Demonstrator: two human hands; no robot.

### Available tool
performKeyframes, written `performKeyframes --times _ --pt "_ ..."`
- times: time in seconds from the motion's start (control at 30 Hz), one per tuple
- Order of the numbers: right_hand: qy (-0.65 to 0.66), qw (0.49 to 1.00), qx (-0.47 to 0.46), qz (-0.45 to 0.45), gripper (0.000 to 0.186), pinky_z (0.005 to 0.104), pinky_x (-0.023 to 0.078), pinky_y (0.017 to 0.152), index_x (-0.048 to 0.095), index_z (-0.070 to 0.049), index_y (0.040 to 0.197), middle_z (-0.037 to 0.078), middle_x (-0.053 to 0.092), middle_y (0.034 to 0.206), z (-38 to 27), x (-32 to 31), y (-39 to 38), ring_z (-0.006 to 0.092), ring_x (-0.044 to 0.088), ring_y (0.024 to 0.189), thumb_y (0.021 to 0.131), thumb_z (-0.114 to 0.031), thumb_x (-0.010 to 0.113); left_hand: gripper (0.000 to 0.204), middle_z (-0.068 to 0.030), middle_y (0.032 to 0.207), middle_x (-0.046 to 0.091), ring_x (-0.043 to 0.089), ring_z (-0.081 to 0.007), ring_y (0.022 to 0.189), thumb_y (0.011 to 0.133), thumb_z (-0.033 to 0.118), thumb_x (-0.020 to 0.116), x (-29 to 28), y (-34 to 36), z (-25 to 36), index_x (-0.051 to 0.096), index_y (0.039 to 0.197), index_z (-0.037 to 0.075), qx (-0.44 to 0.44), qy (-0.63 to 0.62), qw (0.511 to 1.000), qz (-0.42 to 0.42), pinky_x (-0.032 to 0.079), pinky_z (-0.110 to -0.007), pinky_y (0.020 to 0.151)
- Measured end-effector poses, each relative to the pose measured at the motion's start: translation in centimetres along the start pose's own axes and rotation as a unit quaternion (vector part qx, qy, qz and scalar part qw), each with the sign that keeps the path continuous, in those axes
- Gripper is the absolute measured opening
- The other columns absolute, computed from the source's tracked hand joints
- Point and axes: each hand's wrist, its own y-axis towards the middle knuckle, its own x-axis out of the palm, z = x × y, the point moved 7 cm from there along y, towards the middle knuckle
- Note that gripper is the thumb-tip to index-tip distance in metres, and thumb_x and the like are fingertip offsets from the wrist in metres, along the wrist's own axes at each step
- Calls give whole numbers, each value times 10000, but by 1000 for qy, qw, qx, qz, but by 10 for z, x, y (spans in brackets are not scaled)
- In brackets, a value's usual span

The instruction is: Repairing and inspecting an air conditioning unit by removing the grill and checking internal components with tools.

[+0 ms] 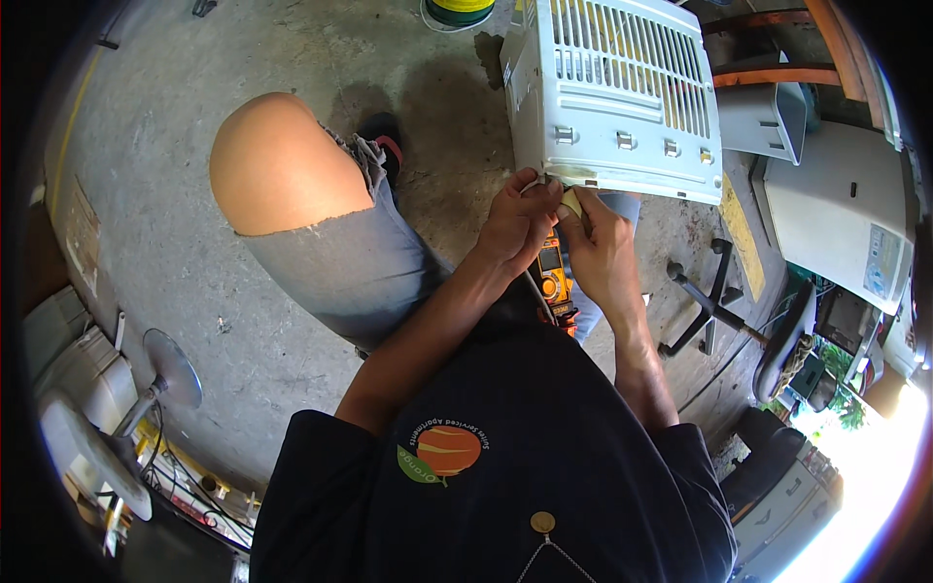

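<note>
A white metal casing [622,97] with long vent slots and several small metal clips stands right in front of me. At its near lower edge my left hand [520,222] is closed, fingertips pinched together; whatever lies in them is too small to make out. Close beside it, my right hand [604,248] is closed with thumb and fingers on a small pale yellow piece [572,201], whose kind I cannot tell. Below and between my hands, an orange and black multimeter [552,277] with a dial and screen rests at my lap, partly hidden by my wrists and shirt.
A black wheeled chair base [709,301] lies tipped over on the right. Beyond it stands a large pale cabinet [836,209]. A green and yellow spool [459,10] sits at the far edge. On the left is a round metal disc on a stand [172,369], with cables near it.
</note>
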Motion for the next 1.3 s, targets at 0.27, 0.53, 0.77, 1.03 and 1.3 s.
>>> performKeyframes --times 0.27,0.53,0.77,1.03,1.3 --pt "12 1000 -5 23 66 400 437 614 665 30 1061 170 702 803 5 3 -5 268 547 618 1008 -6 648 313 -112 1097 724 717 -156 996 988 -101 737 0 1 -1 585 1206 64 -3 -6 1000 25 566 -267 908" --pt "38 998 39 30 96 390 426 600 670 32 1099 173 685 780 8 -2 -9 245 524 610 1026 -21 639 229 -99 1094 741 719 -140 1016 992 -86 741 3 5 -1 668 1174 34 10 43 999 23 557 -255 949" --pt "60 995 52 66 118 359 415 586 680 33 1117 135 638 735 20 1 -15 194 500 617 1032 -39 642 298 -84 1018 699 690 -146 893 947 -67 802 10 5 3 602 1127 59 10 79 995 58 545 -257 855" --pt "98 978 46 179 192 288 373 587 726 12 1126 28 583 737 38 -16 -21 114 445 650 1022 -147 705 284 -74 953 645 617 -154 774 952 6 817 49 -26 49 578 1100 41 41 576 794 190 542 -301 738" --pt "94 972 40 212 209 283 368 586 735 19 1052 23 601 733 40 -21 -9 110 441 653 992 -179 765 195 -71 861 653 575 -172 690 982 99 790 91 -28 71 640 1070 11 337 723 598 79 501 -336 659"
